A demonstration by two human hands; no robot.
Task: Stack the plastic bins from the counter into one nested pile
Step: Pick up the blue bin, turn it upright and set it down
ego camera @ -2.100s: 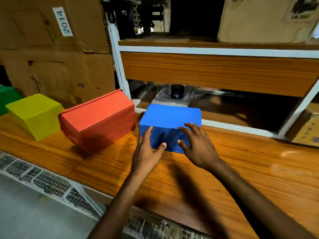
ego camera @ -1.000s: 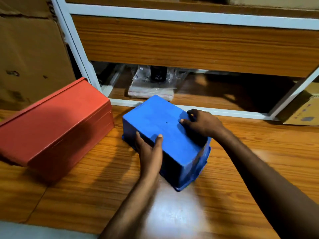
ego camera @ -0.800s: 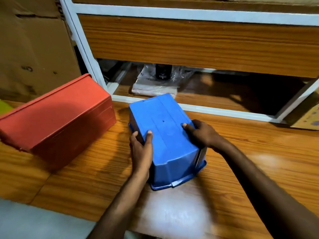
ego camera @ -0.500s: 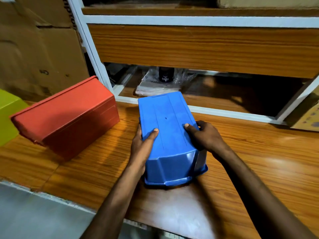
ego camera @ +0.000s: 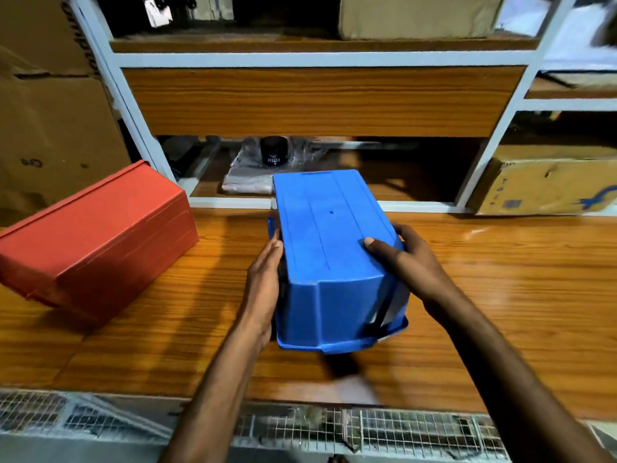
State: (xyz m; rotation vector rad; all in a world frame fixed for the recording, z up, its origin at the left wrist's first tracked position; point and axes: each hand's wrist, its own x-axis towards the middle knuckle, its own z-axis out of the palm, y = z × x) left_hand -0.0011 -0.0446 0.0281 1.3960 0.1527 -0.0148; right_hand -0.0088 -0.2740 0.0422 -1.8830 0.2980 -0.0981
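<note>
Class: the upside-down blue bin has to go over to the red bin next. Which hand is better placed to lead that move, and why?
Probably the left hand: it lies flat along the blue bin on the side facing the red bin. The right hand has its grip on the far side.

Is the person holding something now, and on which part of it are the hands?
Yes: the upside-down blue bin. The left hand presses its left side wall; the right hand grips its right side wall.

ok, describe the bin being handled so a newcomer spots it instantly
On the wooden counter below the white-framed shelf, at centre: the blue bin, upside down, gripped by left hand and right hand. The only neighbour is the red bin, tilted, to its left.
</note>
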